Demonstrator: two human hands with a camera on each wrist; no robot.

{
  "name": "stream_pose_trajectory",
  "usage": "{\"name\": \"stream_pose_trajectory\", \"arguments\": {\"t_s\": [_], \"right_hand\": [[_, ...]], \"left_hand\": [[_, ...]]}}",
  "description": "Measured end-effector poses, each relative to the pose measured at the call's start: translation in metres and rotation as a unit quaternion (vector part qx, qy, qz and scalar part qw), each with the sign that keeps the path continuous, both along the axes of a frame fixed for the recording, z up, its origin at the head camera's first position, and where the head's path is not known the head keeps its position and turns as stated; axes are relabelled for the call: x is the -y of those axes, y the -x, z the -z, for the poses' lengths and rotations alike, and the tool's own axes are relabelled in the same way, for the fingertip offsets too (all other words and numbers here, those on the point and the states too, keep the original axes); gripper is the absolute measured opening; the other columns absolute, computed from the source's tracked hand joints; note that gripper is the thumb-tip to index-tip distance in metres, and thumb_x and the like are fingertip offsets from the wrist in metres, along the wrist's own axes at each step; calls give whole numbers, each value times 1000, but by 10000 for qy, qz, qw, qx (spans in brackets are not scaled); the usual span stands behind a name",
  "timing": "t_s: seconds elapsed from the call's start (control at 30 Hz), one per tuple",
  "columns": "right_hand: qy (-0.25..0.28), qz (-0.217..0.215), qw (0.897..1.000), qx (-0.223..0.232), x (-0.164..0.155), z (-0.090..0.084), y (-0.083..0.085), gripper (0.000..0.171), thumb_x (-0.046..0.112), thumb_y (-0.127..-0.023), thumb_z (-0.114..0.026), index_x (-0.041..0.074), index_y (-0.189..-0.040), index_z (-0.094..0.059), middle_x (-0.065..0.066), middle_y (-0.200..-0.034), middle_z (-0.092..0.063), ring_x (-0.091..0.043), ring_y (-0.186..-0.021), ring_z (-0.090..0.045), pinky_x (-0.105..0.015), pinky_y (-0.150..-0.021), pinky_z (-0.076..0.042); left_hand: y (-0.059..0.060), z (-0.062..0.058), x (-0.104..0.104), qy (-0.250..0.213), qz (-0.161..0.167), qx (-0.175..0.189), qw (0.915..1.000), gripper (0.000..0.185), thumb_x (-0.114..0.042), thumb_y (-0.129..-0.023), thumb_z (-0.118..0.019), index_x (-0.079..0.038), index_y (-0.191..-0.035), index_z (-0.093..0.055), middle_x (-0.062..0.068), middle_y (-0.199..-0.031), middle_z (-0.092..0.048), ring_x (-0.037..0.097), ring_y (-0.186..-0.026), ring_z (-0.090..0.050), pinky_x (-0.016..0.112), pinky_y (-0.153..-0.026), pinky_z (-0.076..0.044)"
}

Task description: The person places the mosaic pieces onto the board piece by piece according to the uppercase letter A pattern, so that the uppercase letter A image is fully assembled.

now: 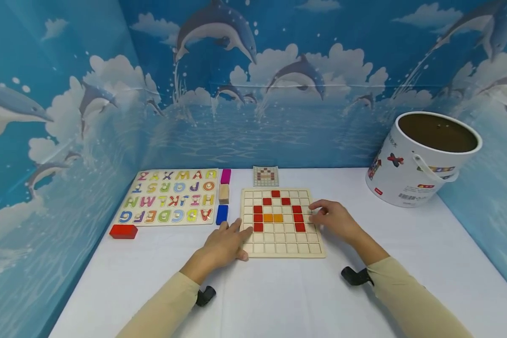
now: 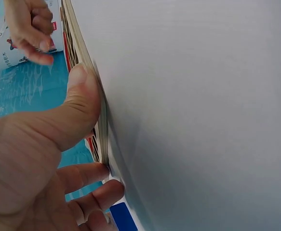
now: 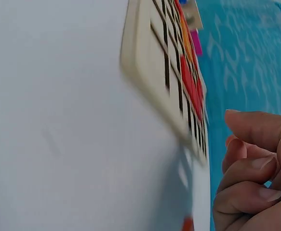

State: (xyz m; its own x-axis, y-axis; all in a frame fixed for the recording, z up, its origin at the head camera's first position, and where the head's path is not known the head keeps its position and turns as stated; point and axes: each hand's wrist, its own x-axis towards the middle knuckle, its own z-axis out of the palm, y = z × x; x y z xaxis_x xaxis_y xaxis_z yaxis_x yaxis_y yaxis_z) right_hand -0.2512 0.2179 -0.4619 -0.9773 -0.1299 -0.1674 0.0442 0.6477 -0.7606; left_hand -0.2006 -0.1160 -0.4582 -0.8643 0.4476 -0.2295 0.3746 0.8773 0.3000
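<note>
A pale wooden grid board lies on the white table, with red squares and two orange squares set in an A-like pattern. My left hand rests at its near left corner with fingers spread; in the left wrist view the thumb touches the board's edge. At the right edge is my right hand, thumb and forefinger apart. Its other fingers are bent in the right wrist view, and nothing shows between them. Behind the board lies a small pattern card with a similar figure.
To the left lies an alphabet puzzle board. Magenta, plain wood and blue blocks line its right side; a red block sits at its near left corner. A white bucket stands at the back right.
</note>
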Motion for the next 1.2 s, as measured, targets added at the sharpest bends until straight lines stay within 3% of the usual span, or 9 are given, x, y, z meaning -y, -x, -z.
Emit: {"name": "stream_pose_trajectory", "arguments": {"t_s": [0.27,0.4,0.7,1.0,1.2], "right_hand": [[-286,424,9986,146,-69,0,-16,54,23,-94,-72,3,-141,-54,-13,-107,-53,-28,-98,-50,-34,-75,-44],[-429,401,9978,293,-76,5,-18,58,22,-93,-73,2,-144,-53,-16,-112,-52,-29,-99,-49,-34,-74,-45],[-795,341,9962,95,-70,13,-20,42,17,-91,-75,1,-128,-62,-19,-115,-59,-34,-104,-51,-43,-86,-46],[-956,392,9946,59,-72,13,-19,43,21,-93,-76,5,-126,-52,-17,-106,-58,-31,-95,-53,-39,-79,-46],[-329,300,9989,138,-74,7,-15,46,21,-99,-67,6,-138,-48,-14,-100,-52,-25,-75,-52,-31,-63,-46]], "left_hand": [[2,1,1,38,26,-86,10000,77,-40,-85,-77,-25,-154,-48,16,-165,-32,29,-112,-43,42,-89,-43],[2,1,1,-20,-5,-58,10000,77,-39,-84,-78,-25,-154,-48,17,-164,-32,29,-113,-44,43,-90,-43],[-1,-1,0,-74,-62,-6,10000,76,-38,-84,-79,-25,-154,-49,15,-164,-33,28,-112,-43,40,-86,-43],[-1,0,1,-82,-67,-27,9999,76,-39,-85,-79,-25,-153,-49,15,-164,-33,28,-114,-43,39,-86,-43],[0,1,1,-48,-31,-42,10000,76,-40,-85,-79,-25,-154,-49,15,-164,-33,29,-115,-44,40,-86,-44]]}}
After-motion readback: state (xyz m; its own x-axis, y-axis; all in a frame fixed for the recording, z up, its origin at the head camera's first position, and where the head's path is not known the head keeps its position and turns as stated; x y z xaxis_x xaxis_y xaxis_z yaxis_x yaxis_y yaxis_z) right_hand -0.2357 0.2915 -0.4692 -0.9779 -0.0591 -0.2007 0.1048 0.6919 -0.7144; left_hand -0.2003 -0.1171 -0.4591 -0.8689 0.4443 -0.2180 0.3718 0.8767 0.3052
